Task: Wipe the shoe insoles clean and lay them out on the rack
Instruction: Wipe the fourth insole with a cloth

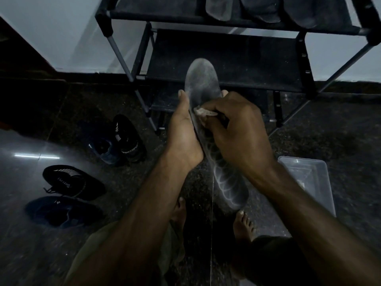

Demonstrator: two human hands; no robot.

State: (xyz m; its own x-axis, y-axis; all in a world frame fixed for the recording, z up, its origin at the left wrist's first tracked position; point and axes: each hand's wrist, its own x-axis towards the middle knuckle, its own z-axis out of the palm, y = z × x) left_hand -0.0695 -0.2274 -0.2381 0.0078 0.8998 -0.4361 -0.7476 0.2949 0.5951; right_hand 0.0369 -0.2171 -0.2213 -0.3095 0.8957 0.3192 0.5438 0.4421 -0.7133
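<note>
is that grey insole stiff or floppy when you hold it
Probably semi-stiff: the long grey foam-looking insole stands past the left hand without drooping. Likely light, since one hand supports it while the right hand rubs it with a pale cloth.

Dark shiny floor [31, 141], speckled; black rack [226, 65] stands on it by pale wall; top shelf [156, 9] holds three grey insoles [218, 7] side by side; middle shelf [257, 58] dusty. On floor left of rack: two dark shoes [121, 139] close together; nearer, black shoe with white stripes [72, 182]; just beside it dark blue shoe [61, 212]. Clear plastic tub [309, 182] on floor at right. Two bare feet [244, 226] on floor.
</note>
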